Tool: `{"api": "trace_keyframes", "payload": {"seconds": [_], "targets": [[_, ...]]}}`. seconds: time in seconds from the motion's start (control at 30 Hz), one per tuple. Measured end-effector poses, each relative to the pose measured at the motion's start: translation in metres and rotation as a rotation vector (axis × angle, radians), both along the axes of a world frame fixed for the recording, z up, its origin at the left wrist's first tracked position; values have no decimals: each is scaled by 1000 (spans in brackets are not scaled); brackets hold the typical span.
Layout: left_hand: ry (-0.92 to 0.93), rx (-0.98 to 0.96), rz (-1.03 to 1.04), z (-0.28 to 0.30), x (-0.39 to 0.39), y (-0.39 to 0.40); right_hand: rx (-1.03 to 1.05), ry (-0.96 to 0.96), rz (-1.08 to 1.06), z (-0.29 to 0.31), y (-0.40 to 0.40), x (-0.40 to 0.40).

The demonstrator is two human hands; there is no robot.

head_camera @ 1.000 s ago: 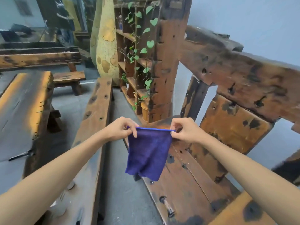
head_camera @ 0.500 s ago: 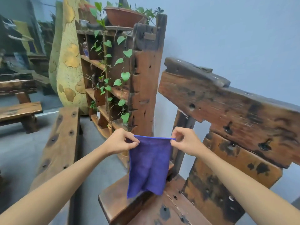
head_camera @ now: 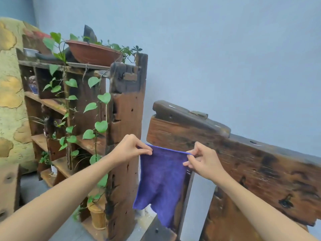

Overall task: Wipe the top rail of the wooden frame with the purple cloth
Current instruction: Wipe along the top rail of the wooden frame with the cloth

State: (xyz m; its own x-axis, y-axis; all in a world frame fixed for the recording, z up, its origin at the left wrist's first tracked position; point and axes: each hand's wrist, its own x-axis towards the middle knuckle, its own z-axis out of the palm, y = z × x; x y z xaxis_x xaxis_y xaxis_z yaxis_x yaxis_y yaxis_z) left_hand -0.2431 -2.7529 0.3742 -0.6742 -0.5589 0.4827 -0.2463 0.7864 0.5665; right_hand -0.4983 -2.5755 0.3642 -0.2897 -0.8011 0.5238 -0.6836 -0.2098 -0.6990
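The wooden frame (head_camera: 243, 164) is seen at right, its top rail (head_camera: 189, 117) above the hands. The purple cloth (head_camera: 161, 181) is held hanging before the frame's left end, its upper corners pinched by the left hand (head_camera: 128, 148) and right hand (head_camera: 205, 162).

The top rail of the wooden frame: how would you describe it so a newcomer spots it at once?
Start at the tall wooden shelf unit draped with a leafy vine on the left. Just right of it, against the blue wall, a thick, dark, weathered plank slopes down to the right: the top rail. Unlike neighbouring boards, its left end carries a raised dark cap, above the purple cloth.
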Motion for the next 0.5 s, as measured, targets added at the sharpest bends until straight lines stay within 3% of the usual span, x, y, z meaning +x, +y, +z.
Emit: {"api": "trace_keyframes", "payload": {"seconds": [0.27, 0.5], "targets": [[249, -97, -37, 66, -66, -87, -371, 102, -232, 48, -74, -29], [441, -410, 85, 126, -129, -120, -596, 191, -342, 98, -138, -53]]}}
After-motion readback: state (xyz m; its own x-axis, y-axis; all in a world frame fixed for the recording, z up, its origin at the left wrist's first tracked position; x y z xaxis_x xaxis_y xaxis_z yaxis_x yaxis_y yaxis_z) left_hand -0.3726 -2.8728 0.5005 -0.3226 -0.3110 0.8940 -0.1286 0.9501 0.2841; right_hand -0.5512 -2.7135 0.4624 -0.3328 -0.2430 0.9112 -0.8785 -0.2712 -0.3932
